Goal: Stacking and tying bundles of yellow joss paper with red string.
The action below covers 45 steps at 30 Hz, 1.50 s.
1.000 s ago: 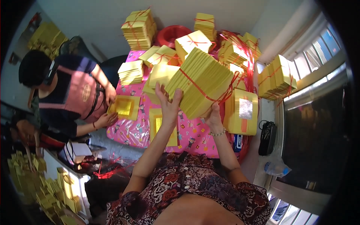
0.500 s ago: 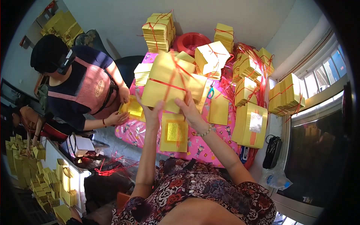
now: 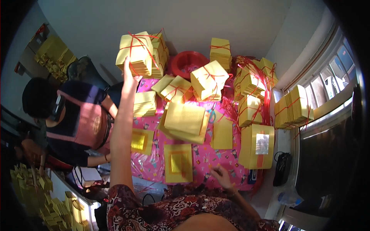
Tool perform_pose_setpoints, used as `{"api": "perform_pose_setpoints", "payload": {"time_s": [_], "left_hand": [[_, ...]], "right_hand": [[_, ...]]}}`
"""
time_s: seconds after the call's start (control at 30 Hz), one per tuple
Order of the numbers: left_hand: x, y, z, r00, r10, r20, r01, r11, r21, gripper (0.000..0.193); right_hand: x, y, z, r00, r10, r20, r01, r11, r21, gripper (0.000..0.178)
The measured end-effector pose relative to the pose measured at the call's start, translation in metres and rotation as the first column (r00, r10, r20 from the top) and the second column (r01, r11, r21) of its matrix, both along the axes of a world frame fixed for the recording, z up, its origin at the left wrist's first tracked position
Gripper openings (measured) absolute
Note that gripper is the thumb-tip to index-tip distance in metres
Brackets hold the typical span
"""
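At the back left, my left hand (image 3: 129, 74) grips the near side of a red-tied bundle of yellow paper (image 3: 135, 47). The bundle is against a taller tied stack (image 3: 159, 54); whether it rests on anything is hidden. My right hand (image 3: 222, 178) is low over the table's near edge, empty, fingers loosely apart. Left of it lies a yellow sheet with a gold square (image 3: 178, 163). Beyond are a loose pile of yellow paper (image 3: 185, 117), blue-handled scissors (image 3: 212, 116) partly hidden by it, and a flat yellow sheet (image 3: 222, 133).
A pink patterned cover (image 3: 154, 169) lies over the table. Red basin (image 3: 178, 63) and tied bundles (image 3: 210, 79) stand at the back. Red strings (image 3: 266, 102) and more bundles (image 3: 295, 106) line the right. A co-worker in a pink apron (image 3: 73, 119) is close on the left.
The tied bundle has gone from in front of me to the back left in my left hand. My right hand has let go and drawn back toward me. The view has shifted.
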<state>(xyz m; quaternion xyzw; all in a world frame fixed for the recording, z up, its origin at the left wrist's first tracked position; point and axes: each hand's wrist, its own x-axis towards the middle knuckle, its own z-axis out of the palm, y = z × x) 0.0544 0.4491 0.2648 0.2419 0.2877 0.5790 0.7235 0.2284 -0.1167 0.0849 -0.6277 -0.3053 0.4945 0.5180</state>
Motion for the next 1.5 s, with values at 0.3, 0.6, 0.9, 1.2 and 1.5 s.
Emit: {"api": "perform_pose_setpoints", "payload": {"time_s": [0.3, 0.6, 0.9, 1.2, 1.5], "left_hand": [[0.066, 0.115, 0.055, 0.965, -0.066, -0.256, 0.065, 0.998, -0.014, 0.084], [0.122, 0.16, -0.005, 0.965, -0.12, -0.232, 0.122, 0.993, -0.005, 0.083], [0.089, 0.151, -0.032, 0.75, -0.097, -0.654, -0.02, 0.985, -0.17, 0.07], [-0.034, -0.164, -0.096, 0.687, 0.403, -0.605, 0.233, 0.667, 0.708, 0.039], [-0.11, -0.428, -0.297, 0.283, 0.07, -0.957, 0.18, 0.976, 0.124, 0.051]], "right_hand": [[0.002, -0.013, -0.033, 0.931, -0.299, -0.21, 0.238, 0.932, -0.272, 0.024], [0.015, -0.005, -0.023, 0.9, -0.411, -0.147, 0.338, 0.869, -0.362, 0.026], [0.004, -0.012, -0.025, 0.973, -0.222, -0.063, 0.199, 0.946, -0.256, 0.023], [0.004, -0.01, -0.015, 0.986, 0.091, 0.139, -0.06, 0.975, -0.215, 0.027], [-0.04, 0.025, -0.11, 0.931, 0.19, 0.312, -0.14, 0.975, -0.175, 0.037]]}}
